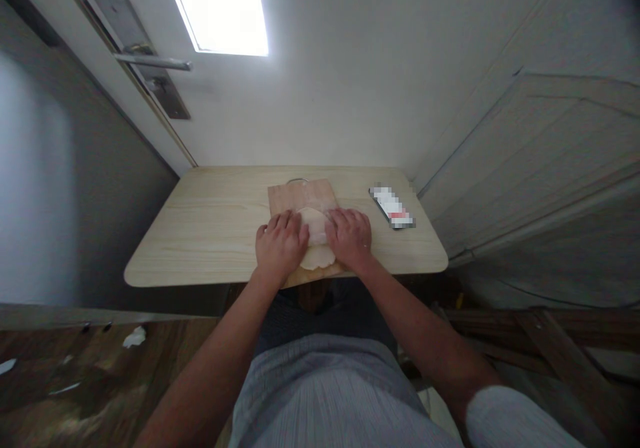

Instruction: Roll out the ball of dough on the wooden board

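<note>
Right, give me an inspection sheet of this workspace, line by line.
Surface: light wooden table with rounded corners, set against a white wall.
Job's things: pale dough lying flat on a wooden board at the table's near edge.
Clutter: a phone lies on the table right of the board, apart from it.
Grips: left hand and right hand both rest palm-down on the dough, fingers bent, side by side.
Cables: nothing seen.
Surroundings: door with a metal handle to the left, bright window above, wooden floor with scraps at lower left.
</note>
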`<state>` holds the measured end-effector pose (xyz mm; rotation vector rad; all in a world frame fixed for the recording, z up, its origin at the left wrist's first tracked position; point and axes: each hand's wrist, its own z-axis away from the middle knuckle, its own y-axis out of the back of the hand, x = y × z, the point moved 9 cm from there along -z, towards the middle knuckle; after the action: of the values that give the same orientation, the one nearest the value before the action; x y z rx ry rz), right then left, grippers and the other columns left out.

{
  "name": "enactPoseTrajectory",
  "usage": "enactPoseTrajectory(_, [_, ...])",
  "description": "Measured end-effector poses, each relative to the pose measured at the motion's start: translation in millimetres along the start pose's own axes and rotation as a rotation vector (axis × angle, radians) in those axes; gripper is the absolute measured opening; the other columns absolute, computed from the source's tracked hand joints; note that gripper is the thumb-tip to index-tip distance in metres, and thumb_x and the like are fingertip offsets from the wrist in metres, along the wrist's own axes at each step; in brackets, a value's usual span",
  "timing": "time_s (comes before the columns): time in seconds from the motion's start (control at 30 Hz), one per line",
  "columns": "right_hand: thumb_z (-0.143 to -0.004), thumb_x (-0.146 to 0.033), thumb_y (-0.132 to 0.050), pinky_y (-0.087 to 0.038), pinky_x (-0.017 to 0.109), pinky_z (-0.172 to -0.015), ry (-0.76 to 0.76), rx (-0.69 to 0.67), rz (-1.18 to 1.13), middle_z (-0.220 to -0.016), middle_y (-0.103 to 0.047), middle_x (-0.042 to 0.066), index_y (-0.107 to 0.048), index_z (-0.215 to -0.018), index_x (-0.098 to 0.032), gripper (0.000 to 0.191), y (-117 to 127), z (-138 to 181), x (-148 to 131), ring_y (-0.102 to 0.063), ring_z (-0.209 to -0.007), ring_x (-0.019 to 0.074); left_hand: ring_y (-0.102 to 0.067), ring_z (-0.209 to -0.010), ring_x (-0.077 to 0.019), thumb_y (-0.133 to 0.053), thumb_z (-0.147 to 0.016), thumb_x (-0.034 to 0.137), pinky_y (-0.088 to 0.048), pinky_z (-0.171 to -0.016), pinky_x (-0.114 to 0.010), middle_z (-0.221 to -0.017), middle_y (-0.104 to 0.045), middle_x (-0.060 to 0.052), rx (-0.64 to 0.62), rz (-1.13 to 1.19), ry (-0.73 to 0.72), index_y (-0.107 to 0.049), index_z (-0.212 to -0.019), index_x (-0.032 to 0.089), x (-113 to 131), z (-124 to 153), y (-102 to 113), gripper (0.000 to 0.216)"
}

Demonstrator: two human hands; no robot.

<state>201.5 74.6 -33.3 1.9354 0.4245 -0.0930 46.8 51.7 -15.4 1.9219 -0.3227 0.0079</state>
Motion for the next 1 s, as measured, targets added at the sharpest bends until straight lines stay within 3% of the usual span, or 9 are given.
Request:
enactPoseTrajectory(0.43, [-0.101,-0.035,-0.046,-0.034,0.043,-0.105,0.008,0.051,-0.032,-0.127,-0.071,0.009,-0.071,-0.122,-0.019,0.036,1.5,1.7,1.0,-0.057,-0.114,0.0282,-0.060,-0.124,-0.0311,-0.036,-0.104,0.044,-0.045,-0.097,-0.047,-0.141,-0.064,-0.010,-0.006,0.001,0.005,-0.064,-0.129,0.026,0.2,0.9,0.2,0.041])
enactPoseTrajectory(1.0, [-0.101,-0.036,-0.045,-0.031,0.047,-0.103,-0.018,-0.029,0.027,-0.132,-0.068,0.010,-0.065,-0.128,-0.020,0.038,2.7,5.0,-1.1,-0.054,-0.118,0.0303,-0.059,-0.126,-0.0303,-0.033,-0.105,0.045,-0.045,-0.097,-0.047,-0.143,-0.062,-0.010,-0.029,-0.031,-0.008,-0.060,-0.133,0.024,2.0,2.4,0.6,0.045])
